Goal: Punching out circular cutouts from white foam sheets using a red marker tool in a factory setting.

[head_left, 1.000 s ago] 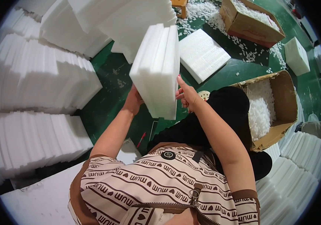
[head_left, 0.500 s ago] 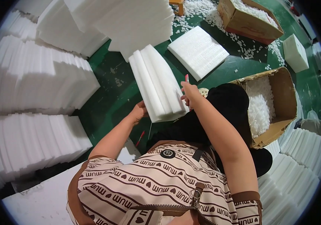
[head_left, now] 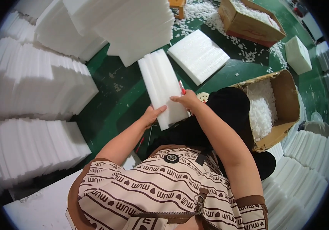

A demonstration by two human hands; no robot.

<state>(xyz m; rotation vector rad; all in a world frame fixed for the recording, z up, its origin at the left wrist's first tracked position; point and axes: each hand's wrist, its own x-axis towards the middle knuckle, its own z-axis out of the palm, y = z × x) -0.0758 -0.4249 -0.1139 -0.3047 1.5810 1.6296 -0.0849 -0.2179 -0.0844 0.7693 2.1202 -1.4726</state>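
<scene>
A long white foam block (head_left: 160, 82) with lengthwise grooves is gripped between my hands above my lap. My left hand (head_left: 152, 115) holds its near left edge, the thumb lying on the top face. On the near right edge is my right hand (head_left: 186, 100), thumb also on top. A slim red tool (head_left: 182, 87) sticks up from my right hand; its exact kind is not clear. Beyond the block, a square white foam slab (head_left: 198, 56) lies flat on the green floor. A thin red pen-like thing (head_left: 140, 145) lies beside my left forearm.
Tall stacks of white foam sheets (head_left: 38, 80) stand on the left and far left. On the right is an open cardboard box (head_left: 287, 111) holding white foam bits; another such box (head_left: 245, 25) stands farther back. Loose bits (head_left: 245, 50) litter the floor. More foam stacks (head_left: 306, 168) stand near right.
The foam block has turned its broad top face up. My left hand has moved its thumb onto the top, and my right hand has shifted left and now grips the block.
</scene>
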